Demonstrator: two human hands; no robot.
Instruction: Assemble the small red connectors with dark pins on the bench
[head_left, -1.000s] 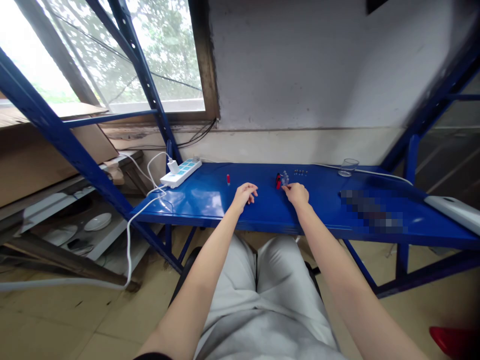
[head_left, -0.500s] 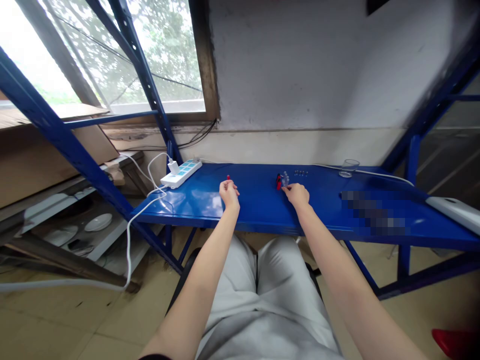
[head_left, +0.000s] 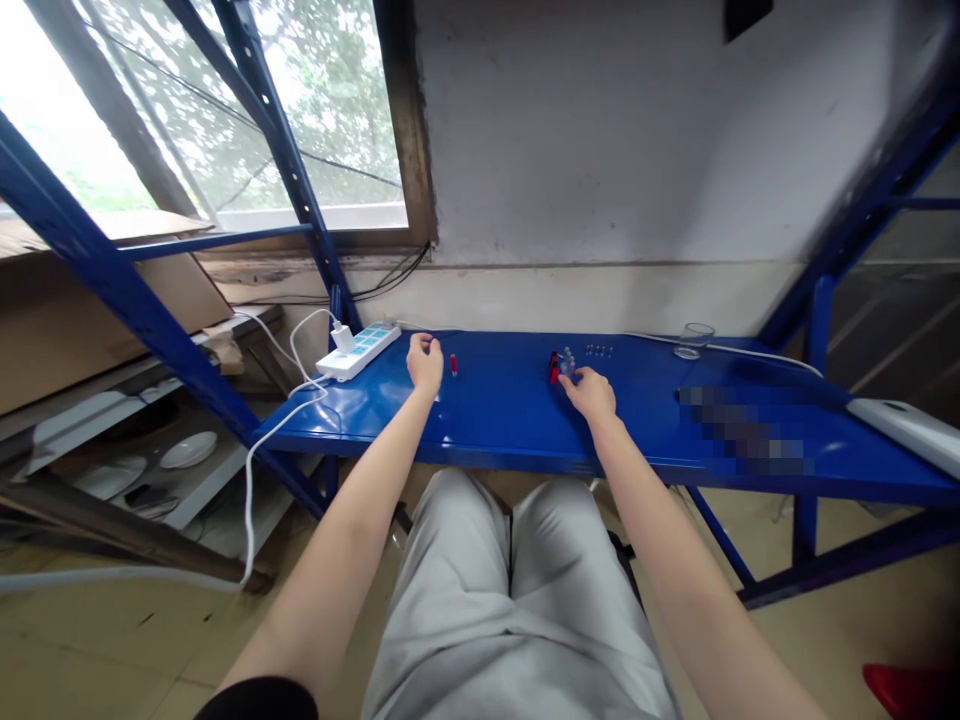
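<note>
Blue tabletop (head_left: pixel 495 430). Right hand (head_left: pixel 591 395): fingers nearly meeting at the clear cluster (head_left: pixel 568 360), eleven o'clock, grip unclear; slipping could topple it against the red-and-black piece (head_left: pixel 554 367). Left hand (head_left: pixel 426 362), half curled, hold unclear, could knock the red tube (head_left: pixel 454 365), three o'clock. Farther, bumped small pieces (head_left: pixel 598 351) could scatter.

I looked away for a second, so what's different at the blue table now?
The left hand has swept leftward past the small red piece, towards the power strip; whether it holds anything can't be told. The right hand is still at the clear pieces; the small red piece and the glass stayed put.
</note>
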